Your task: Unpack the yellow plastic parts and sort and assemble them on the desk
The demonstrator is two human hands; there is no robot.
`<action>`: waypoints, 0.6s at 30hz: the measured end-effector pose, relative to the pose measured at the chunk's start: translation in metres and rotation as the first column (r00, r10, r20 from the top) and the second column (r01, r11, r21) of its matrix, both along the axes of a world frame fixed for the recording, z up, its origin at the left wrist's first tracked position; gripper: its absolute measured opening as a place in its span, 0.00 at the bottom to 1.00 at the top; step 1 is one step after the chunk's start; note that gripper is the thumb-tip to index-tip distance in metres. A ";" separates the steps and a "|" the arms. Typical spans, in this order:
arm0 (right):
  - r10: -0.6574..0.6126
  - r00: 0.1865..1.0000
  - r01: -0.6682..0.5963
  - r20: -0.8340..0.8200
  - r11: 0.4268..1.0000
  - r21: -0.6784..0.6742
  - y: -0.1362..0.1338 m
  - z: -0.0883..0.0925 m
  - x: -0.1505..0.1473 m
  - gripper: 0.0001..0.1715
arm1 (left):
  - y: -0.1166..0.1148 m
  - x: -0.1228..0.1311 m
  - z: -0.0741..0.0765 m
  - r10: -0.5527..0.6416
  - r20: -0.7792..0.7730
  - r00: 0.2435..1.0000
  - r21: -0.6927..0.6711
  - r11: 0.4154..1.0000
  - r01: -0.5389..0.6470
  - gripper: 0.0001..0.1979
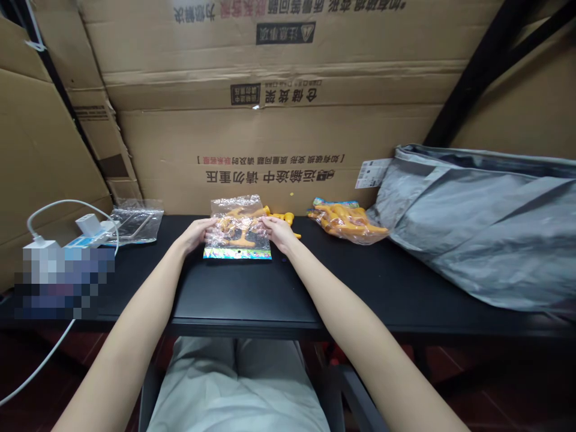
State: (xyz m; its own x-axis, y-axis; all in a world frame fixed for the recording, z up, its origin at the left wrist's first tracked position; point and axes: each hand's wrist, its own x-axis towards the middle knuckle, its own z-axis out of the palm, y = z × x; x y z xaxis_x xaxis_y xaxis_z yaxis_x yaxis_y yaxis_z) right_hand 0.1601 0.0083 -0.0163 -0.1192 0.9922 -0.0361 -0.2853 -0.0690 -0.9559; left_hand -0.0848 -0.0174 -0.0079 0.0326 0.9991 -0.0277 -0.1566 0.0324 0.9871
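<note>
A clear plastic bag (238,253) with a colourful printed strip along its near edge is held over the black table. Orange plastic pieces (243,231) show through its film; their exact kind is hard to make out. My left hand (198,233) grips the bag's left side, fingers closed on the film. On the opposite side, my right hand (279,233) pinches the bag's right edge. Behind my right hand lie more loose orange pieces (284,218), partly hidden by it.
To the right rests another bag of orange pieces (346,221), beside a large grey fabric bag (472,228). A flat clear plastic bag (137,222) lies at the back left, near a white charger with a cable (42,252). Cardboard (279,132) walls the black table (243,300) at the back.
</note>
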 end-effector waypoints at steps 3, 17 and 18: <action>0.058 0.998 -0.059 0.032 0.998 0.016 -0.002 -0.001 0.000 0.08 | 0.002 0.005 0.000 0.116 -0.039 0.993 0.085 0.990 -0.112 0.20; 0.012 0.999 -0.008 -0.043 0.995 0.099 0.010 -0.012 -0.004 0.12 | 0.000 0.024 -0.006 0.217 -0.050 0.975 0.274 0.942 -0.195 0.16; -0.007 0.998 0.014 -0.060 0.993 0.115 0.010 -0.012 -0.005 0.12 | 0.000 0.024 -0.006 0.208 -0.034 0.977 0.279 0.941 -0.191 0.17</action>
